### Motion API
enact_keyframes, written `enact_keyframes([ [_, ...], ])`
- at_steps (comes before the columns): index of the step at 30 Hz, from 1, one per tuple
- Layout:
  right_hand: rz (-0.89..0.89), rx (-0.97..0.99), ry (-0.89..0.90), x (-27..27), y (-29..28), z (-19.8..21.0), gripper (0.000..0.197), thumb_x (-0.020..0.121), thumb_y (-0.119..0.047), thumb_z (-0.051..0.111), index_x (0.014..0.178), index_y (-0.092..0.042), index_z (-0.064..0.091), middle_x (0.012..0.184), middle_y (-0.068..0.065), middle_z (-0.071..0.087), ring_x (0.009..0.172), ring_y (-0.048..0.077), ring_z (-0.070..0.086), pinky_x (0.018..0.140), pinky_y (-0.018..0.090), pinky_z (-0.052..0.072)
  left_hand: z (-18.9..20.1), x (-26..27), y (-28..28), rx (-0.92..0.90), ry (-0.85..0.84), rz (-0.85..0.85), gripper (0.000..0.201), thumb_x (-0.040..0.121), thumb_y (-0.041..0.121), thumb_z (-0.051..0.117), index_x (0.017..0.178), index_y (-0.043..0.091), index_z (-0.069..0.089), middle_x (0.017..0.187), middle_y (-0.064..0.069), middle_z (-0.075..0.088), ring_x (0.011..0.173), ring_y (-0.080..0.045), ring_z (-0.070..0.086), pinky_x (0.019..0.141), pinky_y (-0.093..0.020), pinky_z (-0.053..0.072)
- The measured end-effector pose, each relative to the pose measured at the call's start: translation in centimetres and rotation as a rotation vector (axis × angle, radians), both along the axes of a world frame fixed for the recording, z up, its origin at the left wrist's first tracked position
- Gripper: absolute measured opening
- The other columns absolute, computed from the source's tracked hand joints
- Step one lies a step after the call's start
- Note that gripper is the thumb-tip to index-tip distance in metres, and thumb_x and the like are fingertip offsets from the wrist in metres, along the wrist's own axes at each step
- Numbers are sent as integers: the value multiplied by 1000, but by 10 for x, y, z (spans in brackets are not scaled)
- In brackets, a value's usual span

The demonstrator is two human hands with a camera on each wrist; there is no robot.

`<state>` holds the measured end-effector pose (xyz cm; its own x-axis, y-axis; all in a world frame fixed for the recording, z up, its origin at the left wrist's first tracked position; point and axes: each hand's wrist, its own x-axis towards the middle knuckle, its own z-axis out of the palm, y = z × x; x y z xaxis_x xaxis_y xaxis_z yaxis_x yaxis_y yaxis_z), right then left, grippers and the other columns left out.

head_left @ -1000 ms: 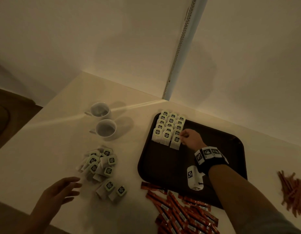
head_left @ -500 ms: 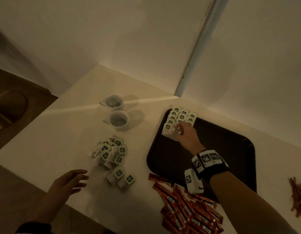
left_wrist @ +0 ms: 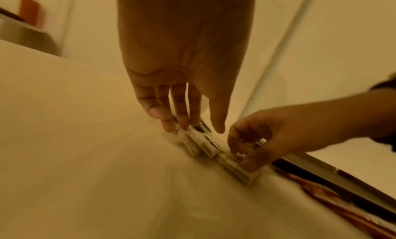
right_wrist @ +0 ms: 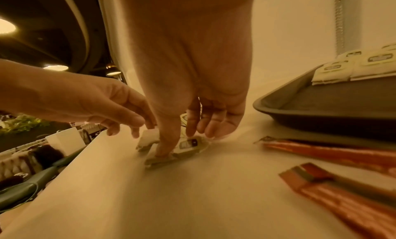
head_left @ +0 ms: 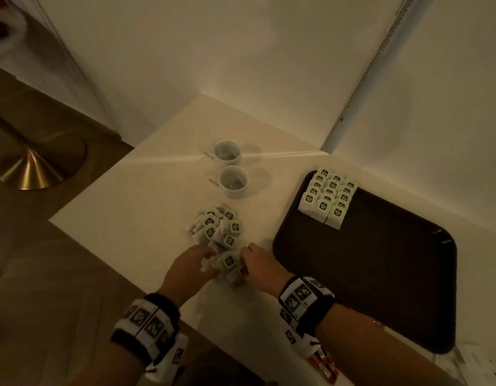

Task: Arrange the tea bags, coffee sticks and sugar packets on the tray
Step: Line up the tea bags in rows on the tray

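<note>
left hand [head_left: 195,264]: fingers extended, touching near tea bags [head_left: 228,261] | right hand [head_left: 258,267]: thumb and fingers pinched on same cluster | loose pile [head_left: 219,228] just beyond both hands on counter [head_left: 146,218] | tray [head_left: 380,274] to the right, nearer right hand; rows [head_left: 327,200] laid in far-left corner

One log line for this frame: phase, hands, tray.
phase: gathering loose tea bags | left hand: touching pile | right hand: on tea bag | tray: tea bags only

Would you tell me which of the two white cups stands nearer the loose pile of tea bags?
The front cup; the other cup sits behind it, farther from the pile.
</note>
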<state>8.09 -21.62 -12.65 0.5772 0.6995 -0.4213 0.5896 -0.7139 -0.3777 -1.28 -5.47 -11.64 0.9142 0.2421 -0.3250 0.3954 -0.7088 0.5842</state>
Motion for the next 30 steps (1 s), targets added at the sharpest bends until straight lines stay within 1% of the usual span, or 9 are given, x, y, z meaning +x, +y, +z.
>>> enact_keyframes([
  [5, -13, 56, -28, -4, -5, -3, 20, 92, -13, 51, 111, -8, 51, 117, 10, 46, 102, 26, 49, 80, 32, 42, -16, 22, -14, 142, 91, -53, 39, 87, 46, 61, 114, 18, 55, 114, -4, 57, 106, -24, 55, 78, -33, 45],
  [11, 39, 53, -24, -9, -17, -8, 28, 91, -17, 55, 118, -9, 49, 120, 10, 46, 105, 26, 46, 85, 33, 41, -10, 27, -25, 221, 142, -48, 36, 91, 37, 57, 116, 12, 47, 119, -8, 53, 111, -27, 50, 84, -38, 46],
  [14, 58, -12, 5, -9, -17, -7, 29, 92, -19, 55, 119, -9, 52, 120, 11, 45, 105, 26, 47, 86, 32, 40, -3, 29, -26, 259, 192, -83, 29, 92, 32, 55, 111, 10, 52, 113, -10, 57, 106, -28, 54, 81, -38, 48],
  [17, 35, 6, 111, -4, -20, 3, 27, 89, -24, 61, 112, -9, 58, 115, 10, 54, 101, 24, 53, 81, 27, 42, 3, 32, -22, 243, 205, -162, 28, 93, 40, 53, 91, 12, 54, 87, -6, 55, 87, -26, 57, 69, -33, 44],
  [20, -102, 191, 244, 8, -29, 28, 21, 83, -23, 70, 96, -7, 63, 98, 8, 65, 82, 13, 60, 69, 23, 47, 7, 38, -12, -69, 127, -138, 28, 92, 33, 58, 87, 5, 56, 82, -12, 61, 79, -30, 60, 68, -38, 48],
  [23, -248, 341, 328, 27, -37, 69, 19, 80, -15, 73, 92, -11, 59, 85, 1, 63, 61, 0, 57, 53, 14, 48, 29, 46, -7, -543, 76, 38, 27, 93, 27, 56, 106, 3, 56, 97, -15, 65, 86, -23, 62, 82, -42, 55],
  [25, -291, 433, 351, 43, -41, 99, 23, 79, -10, 73, 95, -10, 57, 92, 5, 66, 70, 9, 64, 56, 16, 52, 49, 52, -11, -901, 54, 176, 24, 100, 19, 46, 118, 3, 50, 98, -12, 65, 86, -20, 65, 75, -36, 58],
  [27, -293, 500, 320, 57, -46, 128, 24, 79, -8, 72, 98, -9, 57, 96, 9, 69, 78, 22, 67, 61, 20, 55, 69, 62, -15, -1129, 3, 276, 21, 99, 5, 40, 119, 6, 44, 91, -14, 62, 78, -24, 66, 66, -33, 58],
  [30, -247, 539, 220, 79, -50, 164, 18, 82, -11, 70, 97, -11, 61, 91, 8, 71, 77, 16, 65, 68, 24, 54, 94, 77, -26, -1378, -51, 301, 26, 95, 8, 47, 120, 16, 45, 84, -9, 55, 73, -21, 60, 66, -35, 57],
])
